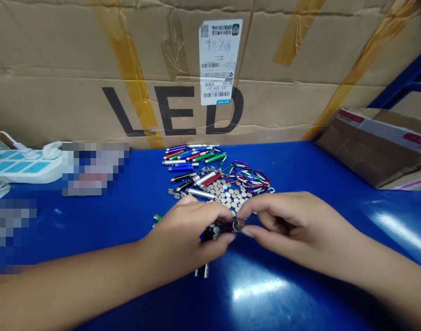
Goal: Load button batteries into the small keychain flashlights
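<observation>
My left hand (193,223) is closed around a small dark tube (227,227), like a mini flashlight body, mostly hidden by the fingers. At its right end, my right hand (291,220) pinches a small round silver piece (240,223) between thumb and index finger. Whether it is a button cell or an end cap I cannot tell. Behind the hands lie many loose button cells (227,195). Partly hidden beside and under the left hand are a green tube (157,217) and a black tube (206,270).
Coloured mini flashlights (183,156) lie in a group beyond the cells, with several carabiner clips (262,177) to their right. A large cardboard box (282,105) stands across the back. A smaller box (379,147) is at right, a white power strip (48,168) at left.
</observation>
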Action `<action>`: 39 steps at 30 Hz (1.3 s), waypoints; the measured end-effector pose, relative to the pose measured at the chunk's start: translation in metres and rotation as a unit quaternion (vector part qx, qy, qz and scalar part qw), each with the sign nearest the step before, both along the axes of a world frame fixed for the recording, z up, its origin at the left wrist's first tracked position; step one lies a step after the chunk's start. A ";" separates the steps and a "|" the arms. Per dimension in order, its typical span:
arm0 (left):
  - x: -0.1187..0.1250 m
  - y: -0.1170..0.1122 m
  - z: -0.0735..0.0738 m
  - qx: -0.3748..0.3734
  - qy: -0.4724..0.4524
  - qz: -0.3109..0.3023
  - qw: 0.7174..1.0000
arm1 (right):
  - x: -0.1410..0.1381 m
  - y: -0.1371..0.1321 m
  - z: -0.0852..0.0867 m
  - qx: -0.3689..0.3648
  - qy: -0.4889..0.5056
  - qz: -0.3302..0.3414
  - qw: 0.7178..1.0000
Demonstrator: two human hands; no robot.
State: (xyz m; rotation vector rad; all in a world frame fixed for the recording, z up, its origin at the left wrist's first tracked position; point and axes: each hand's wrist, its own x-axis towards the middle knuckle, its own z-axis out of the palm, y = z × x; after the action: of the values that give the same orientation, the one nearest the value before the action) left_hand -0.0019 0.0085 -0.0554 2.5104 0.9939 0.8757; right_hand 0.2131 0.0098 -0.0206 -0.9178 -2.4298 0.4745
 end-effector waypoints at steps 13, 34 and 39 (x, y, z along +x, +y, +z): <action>0.000 0.000 0.004 -0.001 0.005 -0.006 1.000 | 0.019 0.018 0.002 -0.061 -0.159 -0.063 0.983; 0.000 -0.001 0.003 -0.032 0.019 -0.010 0.999 | -0.001 -0.003 0.002 0.017 -0.018 0.020 0.999; -0.001 0.000 0.003 -0.021 0.020 -0.005 1.000 | 0.002 -0.001 -0.003 0.016 -0.028 0.010 0.999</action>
State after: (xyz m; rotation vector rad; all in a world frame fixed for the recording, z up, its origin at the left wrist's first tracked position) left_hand -0.0028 0.0085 -0.0520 2.5044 1.0000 0.7951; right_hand 0.2148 0.0089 -0.0234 -0.9060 -2.4912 0.4200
